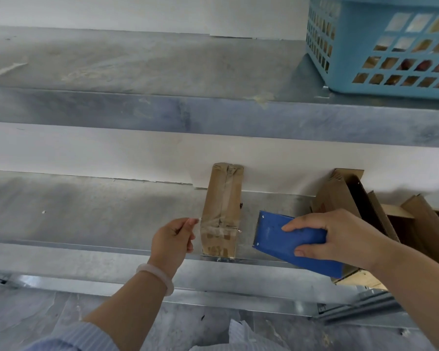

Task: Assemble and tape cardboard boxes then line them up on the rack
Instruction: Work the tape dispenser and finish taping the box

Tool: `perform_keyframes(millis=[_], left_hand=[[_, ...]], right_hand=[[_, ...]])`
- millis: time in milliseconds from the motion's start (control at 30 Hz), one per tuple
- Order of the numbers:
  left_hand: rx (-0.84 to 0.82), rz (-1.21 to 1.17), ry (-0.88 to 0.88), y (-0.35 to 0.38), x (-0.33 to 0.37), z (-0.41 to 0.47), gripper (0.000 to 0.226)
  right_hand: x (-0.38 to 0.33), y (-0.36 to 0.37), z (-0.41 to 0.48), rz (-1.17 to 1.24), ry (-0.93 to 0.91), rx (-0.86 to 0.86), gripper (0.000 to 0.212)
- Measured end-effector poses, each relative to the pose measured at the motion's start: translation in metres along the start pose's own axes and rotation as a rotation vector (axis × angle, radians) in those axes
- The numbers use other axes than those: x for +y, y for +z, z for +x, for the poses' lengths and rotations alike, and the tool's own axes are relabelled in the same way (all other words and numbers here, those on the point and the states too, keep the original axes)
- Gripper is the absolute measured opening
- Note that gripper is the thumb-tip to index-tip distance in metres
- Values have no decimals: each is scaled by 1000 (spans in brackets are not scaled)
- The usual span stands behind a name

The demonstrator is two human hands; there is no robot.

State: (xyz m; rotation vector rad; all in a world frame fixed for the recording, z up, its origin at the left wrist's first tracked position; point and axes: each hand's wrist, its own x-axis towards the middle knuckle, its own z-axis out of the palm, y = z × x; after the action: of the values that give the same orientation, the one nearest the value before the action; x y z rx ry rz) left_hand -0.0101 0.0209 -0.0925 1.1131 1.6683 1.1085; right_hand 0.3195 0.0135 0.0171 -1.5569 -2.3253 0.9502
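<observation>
A narrow taped cardboard box (222,209) stands on the lower shelf of the metal rack (99,206), its long side running from the front lip to the back wall. My left hand (174,240) is just left of the box and pinches the end of a clear tape strip (199,220) at the box's front corner. My right hand (340,236) grips a blue tape dispenser (276,235), held tilted just right of the box.
Several open, untaped cardboard boxes (360,198) crowd the lower shelf at the right. A light blue plastic basket (380,44) sits on the upper shelf (162,112) at the top right. The grey floor shows below the rack.
</observation>
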Motion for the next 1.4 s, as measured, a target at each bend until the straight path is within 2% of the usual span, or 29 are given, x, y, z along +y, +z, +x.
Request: perform_keyframes(millis=[200, 267, 400, 500, 567, 633, 700, 733, 800, 967, 1100, 1200, 1267, 1400], left_hand=[[-26, -78, -36, 22, -4, -5, 21], [-40, -24, -66, 23, -5, -3, 25], [-67, 157, -242, 15, 5, 6, 61], [32, 220, -43, 7, 24, 11, 60], [105, 310, 270, 3, 42, 9, 55], [-12, 475, 605, 7, 64, 3, 57], [-269, 785, 785, 21, 78, 1, 60], [-365, 965, 809, 28, 79, 1, 60], [-441, 1193, 756, 32, 72, 6, 56], [-442, 1145, 692, 20, 61, 13, 57], [-444, 1146, 697, 24, 63, 13, 54], [-453, 1144, 693, 23, 63, 12, 53], [-461, 1167, 704, 24, 63, 13, 54], [-470, 1178, 705, 25, 63, 13, 59]], right_hand=[[-4, 20, 16, 43, -45, -10, 43], [-5, 23, 19, 62, -52, -5, 44], [-5, 24, 23, 78, -47, -9, 43], [-5, 23, 23, 72, -27, -22, 41], [-4, 24, 24, 68, -16, -33, 40], [-2, 24, 23, 75, -10, -29, 41], [0, 24, 21, 79, -10, -24, 43], [2, 24, 18, 87, -9, -23, 44], [7, 23, 12, 131, 11, -24, 44], [21, 17, -7, 350, 89, -34, 47], [26, 10, -19, 347, 64, -30, 51], [20, 5, -20, 280, 85, -43, 47], [8, 6, -15, 151, 92, -58, 45], [-22, 25, 2, -353, 63, -59, 48]])
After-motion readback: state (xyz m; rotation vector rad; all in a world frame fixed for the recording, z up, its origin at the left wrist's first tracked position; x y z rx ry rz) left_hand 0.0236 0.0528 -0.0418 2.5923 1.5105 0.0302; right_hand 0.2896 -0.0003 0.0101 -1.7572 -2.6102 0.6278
